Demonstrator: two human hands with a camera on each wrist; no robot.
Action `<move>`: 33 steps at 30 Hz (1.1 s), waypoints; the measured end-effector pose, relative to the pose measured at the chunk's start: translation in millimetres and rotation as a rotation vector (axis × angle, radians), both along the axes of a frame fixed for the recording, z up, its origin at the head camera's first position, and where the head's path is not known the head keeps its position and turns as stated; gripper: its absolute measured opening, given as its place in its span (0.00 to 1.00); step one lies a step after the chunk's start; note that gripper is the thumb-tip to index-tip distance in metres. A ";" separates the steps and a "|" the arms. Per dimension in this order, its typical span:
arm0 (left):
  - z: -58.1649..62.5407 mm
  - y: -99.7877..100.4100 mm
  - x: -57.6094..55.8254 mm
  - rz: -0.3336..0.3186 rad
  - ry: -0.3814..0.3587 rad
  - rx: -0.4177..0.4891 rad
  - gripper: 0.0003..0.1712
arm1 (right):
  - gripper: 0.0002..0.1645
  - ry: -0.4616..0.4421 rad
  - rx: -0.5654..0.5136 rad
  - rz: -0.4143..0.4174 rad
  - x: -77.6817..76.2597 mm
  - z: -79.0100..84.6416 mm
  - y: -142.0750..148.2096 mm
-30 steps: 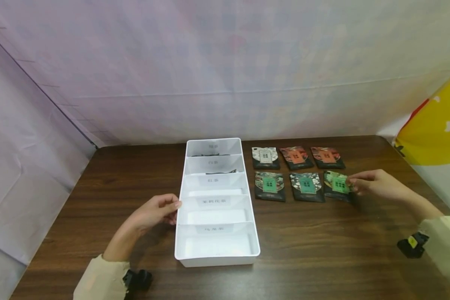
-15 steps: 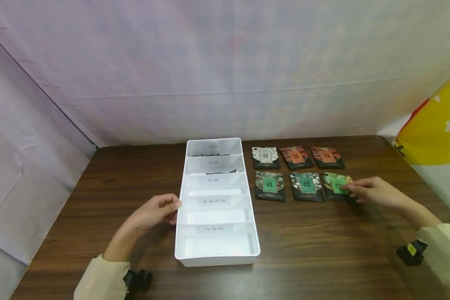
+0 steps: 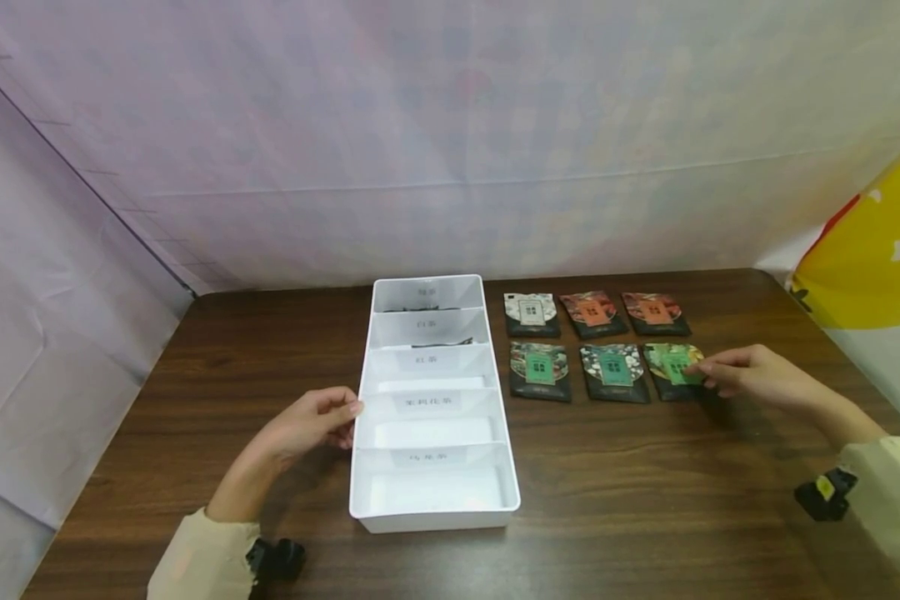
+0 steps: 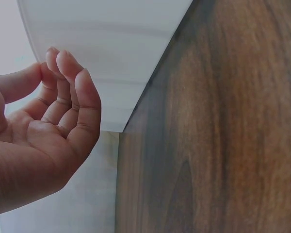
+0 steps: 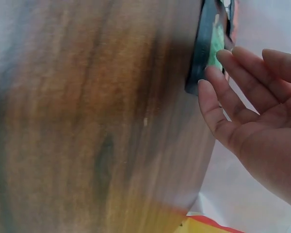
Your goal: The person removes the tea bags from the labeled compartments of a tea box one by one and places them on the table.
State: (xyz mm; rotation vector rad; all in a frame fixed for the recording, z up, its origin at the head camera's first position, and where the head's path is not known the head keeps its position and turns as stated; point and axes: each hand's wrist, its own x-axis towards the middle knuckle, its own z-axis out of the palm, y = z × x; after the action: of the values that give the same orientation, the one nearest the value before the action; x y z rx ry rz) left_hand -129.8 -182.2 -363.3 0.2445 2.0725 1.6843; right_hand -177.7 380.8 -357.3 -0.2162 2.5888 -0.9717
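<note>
A white divided box [image 3: 435,522] with labelled compartments stands on the table. My left hand [image 3: 311,425] pinches its left rim, thumb on top and bent fingers along the outer wall; the left wrist view shows this hand [image 4: 58,116] against the box's side [image 4: 111,53]. To the right of the box, my right hand [image 3: 757,379] touches the bright green tea sachet [image 3: 663,360] with its fingertips. In the right wrist view the right hand's fingers [image 5: 237,92] are slightly bent and spread, the thumb apart from them, over the sachet's green label [image 5: 216,46].
Several other sachets lie flat in two rows: a white one [image 3: 531,315], two red ones [image 3: 592,313], and two darker green ones [image 3: 540,371] beside the touched one. Dark sachet edges [image 3: 442,343] show in the box's far compartments. A white curtain [image 3: 450,167] hangs behind the table.
The bright green sachet has shifted slightly left and straightened, level with its neighbour. My right hand's fingertips have moved a little over it. The left hand and the box have stayed put.
</note>
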 end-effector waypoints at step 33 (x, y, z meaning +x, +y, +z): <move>4.5 2.2 1.2 -0.013 0.009 0.011 0.11 | 0.24 0.096 -0.102 0.106 -41.0 57.5 -94.2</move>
State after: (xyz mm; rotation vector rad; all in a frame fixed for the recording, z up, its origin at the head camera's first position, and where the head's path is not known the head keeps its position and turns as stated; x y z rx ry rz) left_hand -128.6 -180.0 -358.8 0.2693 2.0644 1.6906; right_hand -218.7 286.6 -299.8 -0.4317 2.5855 -1.0801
